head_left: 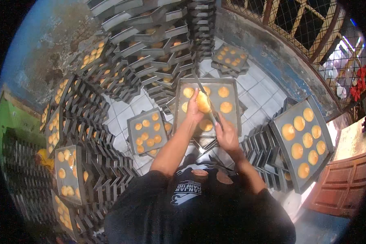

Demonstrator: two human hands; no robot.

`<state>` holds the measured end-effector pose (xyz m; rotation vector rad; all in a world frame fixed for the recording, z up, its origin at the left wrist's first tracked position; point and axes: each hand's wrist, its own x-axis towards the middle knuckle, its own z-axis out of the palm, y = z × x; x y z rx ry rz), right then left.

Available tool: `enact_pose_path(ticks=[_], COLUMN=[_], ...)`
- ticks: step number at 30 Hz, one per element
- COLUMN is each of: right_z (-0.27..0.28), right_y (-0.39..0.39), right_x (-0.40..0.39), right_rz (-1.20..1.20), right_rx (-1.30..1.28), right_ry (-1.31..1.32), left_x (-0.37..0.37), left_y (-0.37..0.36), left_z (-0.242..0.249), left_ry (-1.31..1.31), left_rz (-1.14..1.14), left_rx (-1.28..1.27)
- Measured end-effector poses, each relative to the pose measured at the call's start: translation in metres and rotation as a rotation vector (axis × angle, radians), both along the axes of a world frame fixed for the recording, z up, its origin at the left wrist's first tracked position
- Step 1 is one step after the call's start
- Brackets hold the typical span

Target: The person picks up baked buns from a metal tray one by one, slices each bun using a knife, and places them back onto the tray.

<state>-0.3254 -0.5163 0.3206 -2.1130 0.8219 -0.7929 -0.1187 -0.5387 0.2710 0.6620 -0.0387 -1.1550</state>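
My left hand (194,109) is closed around a golden bread bun (203,103), its thumb up along the side. In my right hand (227,132) is a long thin knife (202,86), its blade slanting up and to the left across the bun. Both hands are over a dark metal baking tray (236,86) in front of my body. Several round golden buns, such as one bun (226,107) at the tray's right, lie in it; my hands and forearms hide part of the tray.
Zigzag stacks of metal trays (150,53) rise ahead and along the left. A tray of buns (300,142) tops the stack on my right. Lower trays (146,131) (230,58) with buns are near the white tiled floor (252,101). A wall (272,77) with a grille is at right.
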Motion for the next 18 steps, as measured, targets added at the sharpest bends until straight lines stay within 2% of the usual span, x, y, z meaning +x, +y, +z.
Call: enact_pose_path(ticks=[4,6,8,11,13,15,18], right_z=[0.0,-0.014,-0.013,-0.008,-0.008,-0.01,-0.02], right_y=[0.001,0.017,0.019,0.009,-0.005,-0.005,0.015], right_x=[-0.009,-0.028,-0.031,-0.02,-0.007,-0.012,-0.042], right_rz=[0.04,0.069,0.074,0.036,0.018,0.028,0.096], right_rx=[0.126,-0.086,-0.035,0.044,0.039,0.071,-0.048], right_ry=[0.039,-0.041,-0.054,-0.087,0.043,0.089,-0.037], left_x=[0.024,0.025,0.019,-0.009,-0.012,-0.009,0.01], left_y=[-0.002,0.005,0.007,0.002,-0.004,-0.004,0.011], left_z=[-0.015,0.003,-0.001,-0.023,-0.049,-0.03,-0.006], left_ry=[0.008,-0.028,-0.058,-0.075,-0.036,-0.069,-0.096], left_rz=[-0.037,0.036,0.049,0.011,-0.071,0.009,0.072], left_rx=[-0.083,-0.047,-0.015,0.076,0.027,0.004,0.096])
